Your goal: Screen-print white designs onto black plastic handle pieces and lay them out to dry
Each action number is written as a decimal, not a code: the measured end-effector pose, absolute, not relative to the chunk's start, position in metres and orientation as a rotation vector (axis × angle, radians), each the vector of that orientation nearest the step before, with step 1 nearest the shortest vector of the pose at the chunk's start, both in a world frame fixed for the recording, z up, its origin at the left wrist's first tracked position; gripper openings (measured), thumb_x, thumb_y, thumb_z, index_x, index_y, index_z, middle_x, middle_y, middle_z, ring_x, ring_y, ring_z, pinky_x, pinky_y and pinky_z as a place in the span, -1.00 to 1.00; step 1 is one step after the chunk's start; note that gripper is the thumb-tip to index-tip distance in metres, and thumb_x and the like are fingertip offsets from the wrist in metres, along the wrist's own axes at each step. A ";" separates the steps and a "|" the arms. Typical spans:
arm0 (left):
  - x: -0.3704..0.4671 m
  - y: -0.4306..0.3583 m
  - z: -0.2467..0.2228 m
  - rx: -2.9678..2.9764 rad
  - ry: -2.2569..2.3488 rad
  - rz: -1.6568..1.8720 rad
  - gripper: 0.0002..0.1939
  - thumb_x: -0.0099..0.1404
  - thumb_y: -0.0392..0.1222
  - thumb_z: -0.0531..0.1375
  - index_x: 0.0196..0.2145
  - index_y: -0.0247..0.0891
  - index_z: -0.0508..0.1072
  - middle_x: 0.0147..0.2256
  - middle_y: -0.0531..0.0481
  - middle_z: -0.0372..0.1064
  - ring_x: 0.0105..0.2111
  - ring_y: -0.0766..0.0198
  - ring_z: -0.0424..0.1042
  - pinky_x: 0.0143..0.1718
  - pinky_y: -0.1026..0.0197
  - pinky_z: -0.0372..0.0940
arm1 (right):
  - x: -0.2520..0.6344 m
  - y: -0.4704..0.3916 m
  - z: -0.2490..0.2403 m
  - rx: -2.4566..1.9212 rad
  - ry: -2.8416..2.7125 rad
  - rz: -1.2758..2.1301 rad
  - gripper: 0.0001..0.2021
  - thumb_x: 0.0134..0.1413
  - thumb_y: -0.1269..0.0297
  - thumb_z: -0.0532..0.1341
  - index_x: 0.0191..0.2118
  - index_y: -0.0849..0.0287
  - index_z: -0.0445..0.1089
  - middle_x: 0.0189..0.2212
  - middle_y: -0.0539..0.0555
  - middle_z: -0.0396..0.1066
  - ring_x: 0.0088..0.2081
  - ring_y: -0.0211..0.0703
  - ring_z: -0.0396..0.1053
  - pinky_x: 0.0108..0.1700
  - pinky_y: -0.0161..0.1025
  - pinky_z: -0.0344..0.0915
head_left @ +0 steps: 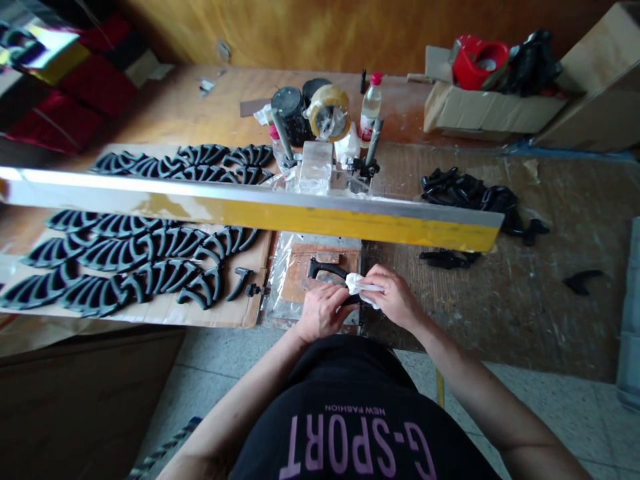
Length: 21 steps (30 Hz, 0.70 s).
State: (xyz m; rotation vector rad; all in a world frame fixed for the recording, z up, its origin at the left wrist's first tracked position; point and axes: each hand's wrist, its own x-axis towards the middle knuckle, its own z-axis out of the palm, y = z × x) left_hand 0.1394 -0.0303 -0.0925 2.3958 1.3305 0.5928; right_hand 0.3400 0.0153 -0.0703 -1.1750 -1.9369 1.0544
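Observation:
A curved black plastic handle (327, 268) lies on the small work plate (295, 273) in front of me. My left hand (324, 310) is closed over a black part at the plate's near right side; its fingertips are partly hidden. In my right hand (393, 293) is a crumpled white cloth (356, 283), pinched between the fingers and pressed near the end of the handle. Whether the black piece under my left fingers belongs to the same handle, I cannot tell. The two hands almost touch.
A long metal bar (250, 207) with a yellow face crosses above the table. Many black curved handles (120, 247) lie in rows on cardboard at left. More black parts (470, 193) are heaped at right. Behind stand a tape roll (327, 113), a bottle (370, 110) and a cardboard box (495, 113).

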 end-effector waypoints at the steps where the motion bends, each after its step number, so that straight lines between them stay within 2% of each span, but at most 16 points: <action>1: 0.142 -0.031 -0.091 2.419 1.297 0.593 -0.70 0.35 0.01 0.07 -0.20 -0.27 0.44 -0.39 -0.08 0.44 -0.34 0.22 0.41 -0.29 0.20 0.28 | 0.339 0.018 -0.071 -1.185 -1.979 1.036 -0.87 0.11 0.35 0.21 -0.28 0.13 0.53 -0.39 0.01 0.39 -0.34 -0.22 0.39 -0.26 -0.30 0.32; 4: 0.152 -0.030 -0.086 2.451 1.201 0.606 -0.68 0.35 0.00 0.08 -0.13 -0.26 0.44 -0.32 -0.11 0.46 -0.32 0.21 0.42 -0.25 0.19 0.30 | 0.347 0.037 -0.091 -1.314 -1.987 1.026 -0.88 0.04 0.41 0.23 -0.36 0.14 0.53 -0.40 0.02 0.42 -0.35 -0.20 0.40 -0.26 -0.29 0.31; 6: 0.158 -0.028 -0.085 2.415 1.223 0.616 -0.68 0.34 0.00 0.09 -0.12 -0.27 0.43 -0.31 -0.12 0.47 -0.31 0.20 0.43 -0.24 0.18 0.31 | 0.360 0.055 -0.112 -1.456 -1.800 1.083 -0.92 -0.01 0.40 0.25 -0.41 0.13 0.52 -0.43 0.01 0.44 -0.37 -0.16 0.41 -0.28 -0.27 0.31; 9: 0.162 -0.024 -0.090 2.263 1.357 0.598 -0.70 0.33 0.01 0.11 -0.17 -0.27 0.43 -0.34 -0.10 0.48 -0.30 0.19 0.46 -0.24 0.19 0.34 | 0.386 0.086 -0.141 -1.624 -1.386 1.149 -0.91 -0.02 0.29 0.25 -0.45 0.16 0.48 -0.55 -0.01 0.41 -0.49 -0.16 0.37 -0.44 -0.28 0.30; 12: 0.164 -0.021 -0.100 2.027 1.540 0.532 -0.75 0.33 -0.03 0.13 -0.17 -0.24 0.43 -0.30 -0.09 0.52 -0.27 0.16 0.51 -0.25 0.18 0.38 | 0.407 0.126 -0.159 -1.661 -1.093 1.158 -0.83 -0.03 0.20 0.24 -0.49 0.20 0.40 -0.66 -0.04 0.32 -0.64 -0.25 0.26 -0.63 -0.34 0.18; 14: 0.169 -0.018 -0.107 1.920 1.575 0.505 -0.78 0.33 -0.10 0.12 -0.13 -0.19 0.43 -0.26 -0.08 0.53 -0.25 0.15 0.52 -0.27 0.17 0.41 | 0.413 0.157 -0.164 -1.659 -0.997 1.125 -0.82 -0.06 0.19 0.25 -0.48 0.22 0.38 -0.67 -0.04 0.31 -0.66 -0.28 0.24 -0.68 -0.38 0.13; 17: 0.184 -0.009 -0.117 1.921 1.507 0.498 -0.75 0.31 -0.14 0.11 -0.06 -0.08 0.43 -0.24 -0.03 0.55 -0.28 0.14 0.54 -0.32 0.16 0.43 | 0.410 0.205 -0.165 -1.636 -1.024 1.056 -0.81 -0.03 0.22 0.23 -0.35 0.26 0.41 -0.60 0.00 0.39 -0.59 -0.26 0.34 -0.62 -0.40 0.22; 21: 0.215 0.009 -0.126 2.022 1.426 0.503 -0.65 0.29 -0.17 0.12 0.02 -0.02 0.41 -0.19 -0.01 0.55 -0.23 0.11 0.54 -0.28 0.11 0.46 | 0.399 0.256 -0.159 -1.562 -1.252 1.036 -0.69 -0.01 0.33 0.23 -0.08 0.24 0.42 -0.29 0.11 0.53 -0.32 -0.21 0.48 -0.30 -0.29 0.42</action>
